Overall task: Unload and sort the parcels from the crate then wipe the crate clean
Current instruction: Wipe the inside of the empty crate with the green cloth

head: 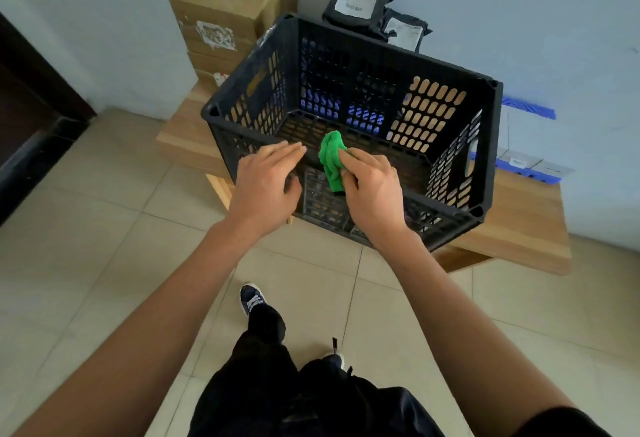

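No wording is resolving clearly enough to read anywhere. Taking the black crate as the landmark: behind its far-left corner, the stacked cardboard boxes are carrying white shipping labels with a barcode and a torn sticker, all too blurred to make out. Behind its far edge, the two black mailer bags are showing white labels with barcode stripes, likewise illegible. To its right, the blue-and-white parcels are bearing small labels too tiny to read.
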Available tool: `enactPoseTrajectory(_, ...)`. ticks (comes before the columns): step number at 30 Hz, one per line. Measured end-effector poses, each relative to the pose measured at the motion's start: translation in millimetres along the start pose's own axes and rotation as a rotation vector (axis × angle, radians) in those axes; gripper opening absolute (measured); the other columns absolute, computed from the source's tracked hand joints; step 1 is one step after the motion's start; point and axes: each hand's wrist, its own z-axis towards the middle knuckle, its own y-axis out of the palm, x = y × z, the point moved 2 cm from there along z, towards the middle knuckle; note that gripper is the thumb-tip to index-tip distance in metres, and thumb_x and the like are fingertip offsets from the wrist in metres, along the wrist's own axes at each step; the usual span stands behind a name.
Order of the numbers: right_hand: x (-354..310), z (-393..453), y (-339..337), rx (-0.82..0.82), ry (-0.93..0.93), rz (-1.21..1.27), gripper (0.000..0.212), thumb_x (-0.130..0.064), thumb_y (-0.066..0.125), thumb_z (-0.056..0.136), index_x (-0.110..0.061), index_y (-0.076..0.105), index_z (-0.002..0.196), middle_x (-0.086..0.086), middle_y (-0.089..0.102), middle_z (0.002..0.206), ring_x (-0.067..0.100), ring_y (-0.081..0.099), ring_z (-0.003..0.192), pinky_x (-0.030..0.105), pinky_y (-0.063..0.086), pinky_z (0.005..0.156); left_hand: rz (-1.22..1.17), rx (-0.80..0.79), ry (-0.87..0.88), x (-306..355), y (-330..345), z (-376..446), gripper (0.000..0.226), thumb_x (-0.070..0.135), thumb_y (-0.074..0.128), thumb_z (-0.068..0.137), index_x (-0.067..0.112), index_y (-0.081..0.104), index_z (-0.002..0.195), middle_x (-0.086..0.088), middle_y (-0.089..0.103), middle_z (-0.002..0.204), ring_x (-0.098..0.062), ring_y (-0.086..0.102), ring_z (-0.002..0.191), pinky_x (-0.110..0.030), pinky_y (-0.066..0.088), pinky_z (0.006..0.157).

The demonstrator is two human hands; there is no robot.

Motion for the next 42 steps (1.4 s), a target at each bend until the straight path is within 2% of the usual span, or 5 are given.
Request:
enactPoseTrajectory(10,-67.1,81.2,57.8,-0.207,-0.152,0.149,0.022,-0.008,0.056,0.101,-0.01,0.071,0.117,0.001,0.071,0.108,0.026,0.06,0.09,0.046,0.054,0.08,-0.257,0.246,-0.364,-113.1,-39.7,38.3,0.055,0.024,0.061,0.101,0.007,0.047,0.151,-0.009,0.051,0.151,-0.024,0.04,0.143,-0.03,0.028,0.119)
enactPoseTrajectory(19,-104.0,162.9,80.2,-0.16,-0.205,0.273,0.036,0.0,0.064,0.094,-0.008,0.07,0.129,0.008,0.067,0.133,0.03,0.06,0.119,0.039,0.048,0.105,-0.586,0.006,-0.56,-154.7,-35.1,63.4,0.079,0.037,0.082,0.08,0.028,0.044,0.148,0.007,0.056,0.143,-0.012,0.049,0.135,-0.042,0.043,0.113)
enactPoseTrajectory(26,-120.5,194.0,122.0,-0.307,-0.545,0.188,0.03,-0.014,0.069,0.091,-0.014,0.076,0.12,0.006,0.068,0.128,0.034,0.055,0.109,0.057,0.049,0.085,-0.856,0.014,-0.6,-157.5,-32.2,65.4,0.072,0.021,0.087,0.071,0.024,0.051,0.134,-0.004,0.066,0.121,-0.024,0.063,0.12,-0.057,0.051,0.102)
enactPoseTrajectory(32,-90.6,231.2,134.9,-0.181,-0.478,0.167,0.03,-0.013,0.062,0.093,-0.009,0.075,0.119,0.008,0.069,0.126,0.034,0.053,0.109,0.054,0.05,0.086,-0.811,-0.138,-0.714,-147.1,-41.3,63.2,0.116,0.023,0.083,0.085,0.028,-0.001,0.164,0.041,0.057,0.121,0.023,0.052,0.114,-0.003,0.036,0.093)
enactPoseTrajectory(42,-72.9,234.6,139.8,-0.124,-0.472,0.251,0.029,-0.012,0.063,0.095,-0.008,0.073,0.122,0.007,0.066,0.132,0.032,0.052,0.114,0.051,0.048,0.09,-0.567,-0.045,-0.627,-130.2,-50.0,92.9,0.051,0.013,0.07,0.093,0.037,0.053,0.136,0.036,0.06,0.109,0.022,0.056,0.099,0.002,0.039,0.08)
